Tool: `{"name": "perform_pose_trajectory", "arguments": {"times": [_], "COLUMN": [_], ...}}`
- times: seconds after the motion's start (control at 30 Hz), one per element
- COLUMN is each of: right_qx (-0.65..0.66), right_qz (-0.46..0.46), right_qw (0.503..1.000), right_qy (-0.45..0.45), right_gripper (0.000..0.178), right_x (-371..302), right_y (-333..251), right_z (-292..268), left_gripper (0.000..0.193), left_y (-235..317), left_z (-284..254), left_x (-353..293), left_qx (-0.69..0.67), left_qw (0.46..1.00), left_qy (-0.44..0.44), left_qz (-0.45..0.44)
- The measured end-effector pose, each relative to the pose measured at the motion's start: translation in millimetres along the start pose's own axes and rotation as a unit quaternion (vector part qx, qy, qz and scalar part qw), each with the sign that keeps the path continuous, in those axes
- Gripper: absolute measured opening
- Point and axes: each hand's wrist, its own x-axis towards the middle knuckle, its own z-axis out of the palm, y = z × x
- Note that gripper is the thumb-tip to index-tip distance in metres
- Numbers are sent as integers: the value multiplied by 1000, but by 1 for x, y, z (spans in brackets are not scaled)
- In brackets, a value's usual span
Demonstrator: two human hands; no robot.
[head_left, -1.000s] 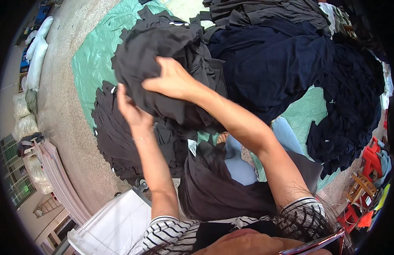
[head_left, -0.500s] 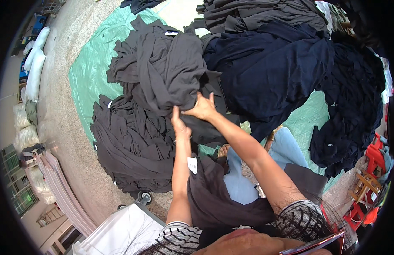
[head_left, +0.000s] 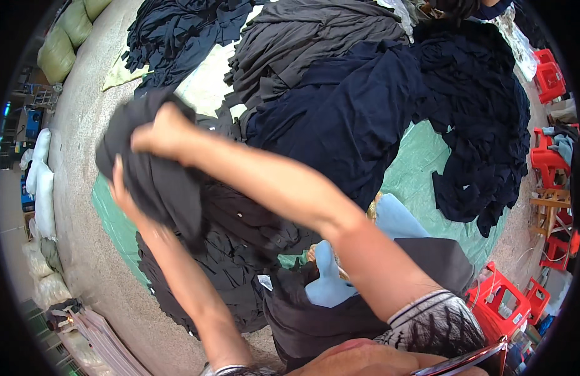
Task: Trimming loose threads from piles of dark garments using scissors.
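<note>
Both my arms stretch to the far left, lifting a bunched dark grey garment (head_left: 168, 194), blurred by motion. My right hand (head_left: 165, 135) grips its upper part, the fingers closed on the cloth. Along its near left side, my left hand (head_left: 122, 188) is closed on the cloth, thumb side up; part of the fingers is hidden. Below the arms spreads a pile of dark grey garments (head_left: 221, 269) on a green plastic sheet (head_left: 118, 225). Another dark grey cloth (head_left: 315, 319) lies across my lap, with a small white label on it.
Navy garments (head_left: 340, 119) are heaped at the centre, and more navy cloth (head_left: 478, 138) lies on the right. A grey heap (head_left: 302, 44) and a dark pile (head_left: 183, 31) sit farther back. Red plastic stools (head_left: 500, 297) line the right edge. White sacks (head_left: 42, 182) stand at left.
Both hands have swung left and outward with a grey garment, lifting it off the pile. The view has shifted, bringing the red stools and far piles more into sight.
</note>
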Motion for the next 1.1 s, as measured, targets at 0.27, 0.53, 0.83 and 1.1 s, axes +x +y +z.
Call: {"name": "perform_pose_trajectory", "arguments": {"times": [0.27,0.53,0.83,1.1], "right_qx": [263,-422,-484,-439], "right_qz": [24,16,-145,-33], "right_qw": [964,853,838,881], "right_qy": [1,307,-207,-173], "right_gripper": [61,45,34,59], "right_x": [68,-87,-235,-197], "right_y": [-184,-52,42,233], "right_z": [-318,-472,-233,-130], "left_gripper": [35,44,85,98], "left_y": [58,-195,-290,-301], "left_z": [302,208,-138,-141], "left_x": [49,-56,-281,-253], "left_qx": [-117,235,476,482], "left_qw": [824,896,831,824], "left_qy": [-552,-334,213,218], "left_qz": [-45,175,-195,-203]}}
